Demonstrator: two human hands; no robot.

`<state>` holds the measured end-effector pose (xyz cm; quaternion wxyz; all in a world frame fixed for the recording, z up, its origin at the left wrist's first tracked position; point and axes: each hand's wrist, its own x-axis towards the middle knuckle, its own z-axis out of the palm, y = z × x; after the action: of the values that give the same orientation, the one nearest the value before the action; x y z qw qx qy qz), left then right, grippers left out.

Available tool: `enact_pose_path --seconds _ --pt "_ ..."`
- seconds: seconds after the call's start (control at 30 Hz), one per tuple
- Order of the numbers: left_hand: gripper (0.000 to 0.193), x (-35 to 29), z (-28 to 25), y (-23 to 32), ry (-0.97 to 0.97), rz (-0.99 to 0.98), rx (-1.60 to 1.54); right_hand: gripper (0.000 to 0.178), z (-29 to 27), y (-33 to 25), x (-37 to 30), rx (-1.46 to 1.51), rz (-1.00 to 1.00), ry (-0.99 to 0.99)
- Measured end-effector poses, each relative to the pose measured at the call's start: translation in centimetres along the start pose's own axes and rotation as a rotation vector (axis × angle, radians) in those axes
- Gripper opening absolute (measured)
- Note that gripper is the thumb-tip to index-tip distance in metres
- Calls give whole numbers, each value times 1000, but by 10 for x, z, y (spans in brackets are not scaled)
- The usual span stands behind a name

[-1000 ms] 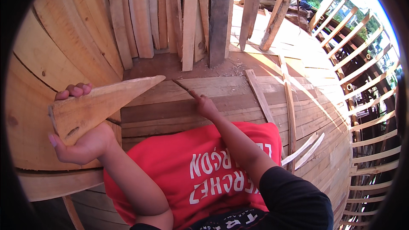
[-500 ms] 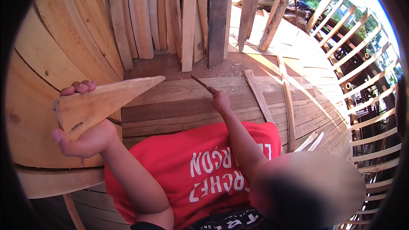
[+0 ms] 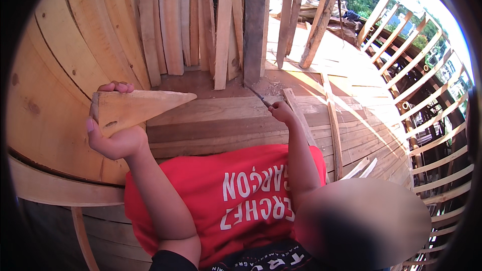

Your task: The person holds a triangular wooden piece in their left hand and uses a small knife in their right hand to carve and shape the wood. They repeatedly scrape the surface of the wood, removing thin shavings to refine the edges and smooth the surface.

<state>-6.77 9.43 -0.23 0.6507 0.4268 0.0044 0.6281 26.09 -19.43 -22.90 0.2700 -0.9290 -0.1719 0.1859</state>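
Note:
My left hand is wrapped round the thick end of a pale, wedge-shaped wood piece, fingers over its upper edge and thumb by its end. The wedge lies nearly level, its narrow tip pointing right, with a dark knot near its lower edge. In my right hand is a thin, dark knife-like blade, closed in at the handle. It points up and left, its far end before the foot of a dark upright post. Blade and wedge are apart.
Curved planks form a wall at left, and upright boards stand at the back. Loose wood strips lie across the plank floor at right. Beyond are slanted posts and a row of curved ribs.
My left hand has shifted right and up, and the wedge has turned from slanting to nearly level. My right hand has carried the blade to the right. The view has shifted slightly.

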Motion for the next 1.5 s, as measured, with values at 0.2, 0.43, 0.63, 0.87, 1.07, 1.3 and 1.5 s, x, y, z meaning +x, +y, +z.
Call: enact_pose_path --seconds 0.2,0.43,0.63,0.87,1.07,1.3,1.5 --pt "61 -15 19 -2 -134 -40 -58 28 -18 45 22 -504 -445 -388" --pt "60 -19 20 -25 -207 -89 -88 27 15 91 17 -233 -362 -248" --pt "63 -16 21 -24 -54 -81 -69 23 6 115 32 -90 -204 141" --pt "63 -9 13 -24 -1 -76 -71 22 2 97 20 -190 -165 -5" --pt "63 -11 14 -26 -30 -69 -65 22 -15 132 30 -225 -253 -59" --pt "64 -10 12 -28 -38 -80 -76 26 -20 141 29 -218 46 118" --pt "64 -11 14 -28 -48 -88 -82 21 -20 162 18 -155 -175 -112"
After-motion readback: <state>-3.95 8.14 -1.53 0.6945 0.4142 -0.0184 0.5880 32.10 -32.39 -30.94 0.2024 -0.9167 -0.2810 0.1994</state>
